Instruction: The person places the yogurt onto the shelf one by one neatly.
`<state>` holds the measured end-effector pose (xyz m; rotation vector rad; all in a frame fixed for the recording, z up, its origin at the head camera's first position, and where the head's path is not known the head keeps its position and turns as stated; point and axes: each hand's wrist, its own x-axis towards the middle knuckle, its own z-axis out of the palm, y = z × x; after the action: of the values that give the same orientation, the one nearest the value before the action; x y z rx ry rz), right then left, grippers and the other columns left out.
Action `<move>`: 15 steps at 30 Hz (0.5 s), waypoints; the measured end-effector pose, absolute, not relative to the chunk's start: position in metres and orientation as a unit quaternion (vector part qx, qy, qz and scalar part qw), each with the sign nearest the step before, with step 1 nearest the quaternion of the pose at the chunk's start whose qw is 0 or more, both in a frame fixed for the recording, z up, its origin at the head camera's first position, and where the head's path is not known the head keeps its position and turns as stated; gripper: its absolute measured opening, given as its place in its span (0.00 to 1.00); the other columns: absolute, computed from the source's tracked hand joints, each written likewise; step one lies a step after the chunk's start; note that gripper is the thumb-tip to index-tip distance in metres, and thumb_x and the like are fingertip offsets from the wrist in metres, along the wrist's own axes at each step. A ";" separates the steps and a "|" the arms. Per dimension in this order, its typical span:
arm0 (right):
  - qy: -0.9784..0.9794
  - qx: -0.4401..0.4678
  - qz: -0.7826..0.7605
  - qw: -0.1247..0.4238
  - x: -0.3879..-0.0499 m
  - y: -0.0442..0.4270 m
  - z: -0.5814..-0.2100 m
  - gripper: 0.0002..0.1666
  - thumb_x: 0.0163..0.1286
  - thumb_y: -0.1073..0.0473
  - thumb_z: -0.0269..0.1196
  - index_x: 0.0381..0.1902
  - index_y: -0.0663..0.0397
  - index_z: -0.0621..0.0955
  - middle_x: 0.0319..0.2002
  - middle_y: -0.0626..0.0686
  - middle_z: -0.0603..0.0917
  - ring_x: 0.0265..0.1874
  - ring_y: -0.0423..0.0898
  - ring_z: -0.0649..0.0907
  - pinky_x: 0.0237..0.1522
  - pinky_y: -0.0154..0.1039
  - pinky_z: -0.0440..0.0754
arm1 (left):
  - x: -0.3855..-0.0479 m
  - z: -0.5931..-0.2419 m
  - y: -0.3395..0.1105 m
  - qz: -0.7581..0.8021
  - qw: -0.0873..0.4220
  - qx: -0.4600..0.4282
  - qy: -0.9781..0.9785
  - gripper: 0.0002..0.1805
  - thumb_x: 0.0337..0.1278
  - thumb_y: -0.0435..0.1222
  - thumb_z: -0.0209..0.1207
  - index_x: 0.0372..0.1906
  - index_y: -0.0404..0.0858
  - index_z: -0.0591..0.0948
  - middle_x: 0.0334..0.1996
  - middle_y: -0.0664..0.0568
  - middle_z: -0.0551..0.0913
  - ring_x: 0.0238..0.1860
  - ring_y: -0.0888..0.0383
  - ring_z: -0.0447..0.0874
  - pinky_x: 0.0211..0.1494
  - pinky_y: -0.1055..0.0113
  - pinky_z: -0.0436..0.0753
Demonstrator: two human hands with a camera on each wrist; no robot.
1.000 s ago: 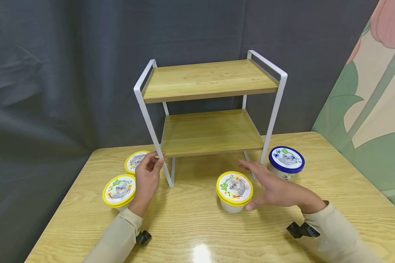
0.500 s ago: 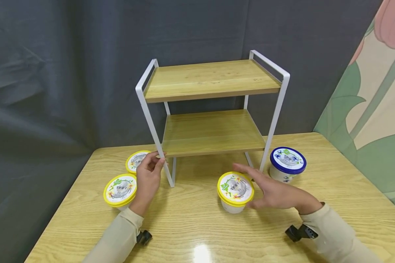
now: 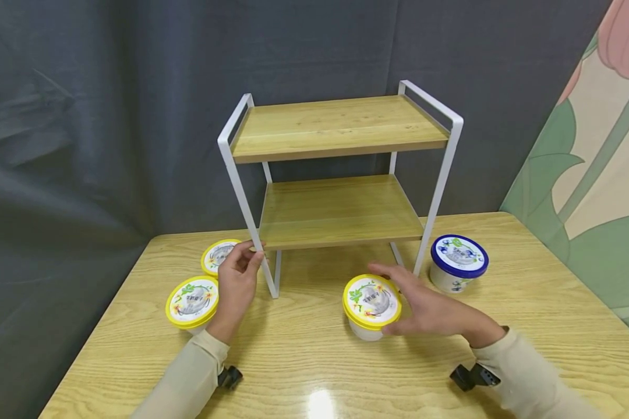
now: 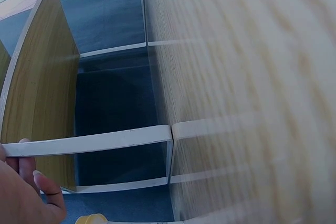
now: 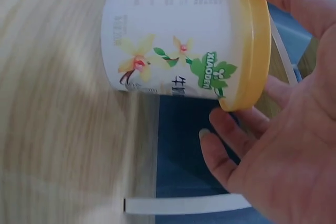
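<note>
Yellow-lidded round white tub upright in right hand, thumb near side, fingers far side, grip about lid-wide. Left hand pinches front leg of white-framed two-tier wooden rack. Blue-lidded round tub just beyond right hand; two yellow-lidded tubs left of left hand.

Glare on tabletop, wrist views seemingly hazy
</note>
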<state>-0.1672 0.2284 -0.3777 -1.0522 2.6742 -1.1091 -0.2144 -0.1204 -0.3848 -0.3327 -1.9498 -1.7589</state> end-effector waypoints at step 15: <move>0.917 -0.151 -0.368 -0.022 -0.149 0.191 -0.379 0.61 0.40 0.46 0.82 0.71 0.57 0.67 0.61 0.64 0.66 0.60 0.62 0.66 0.55 0.61 0.69 | -0.213 -0.383 -0.120 -0.644 0.244 -0.118 -0.715 0.11 0.65 0.29 0.60 0.49 0.30 0.83 0.29 0.40 0.80 0.30 0.65 0.81 0.37 0.76 0.79</move>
<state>-0.1487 0.1906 -0.3791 -0.4804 2.9235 -1.1715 -0.2132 -0.1195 -0.3834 -0.3213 -1.9543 -1.7600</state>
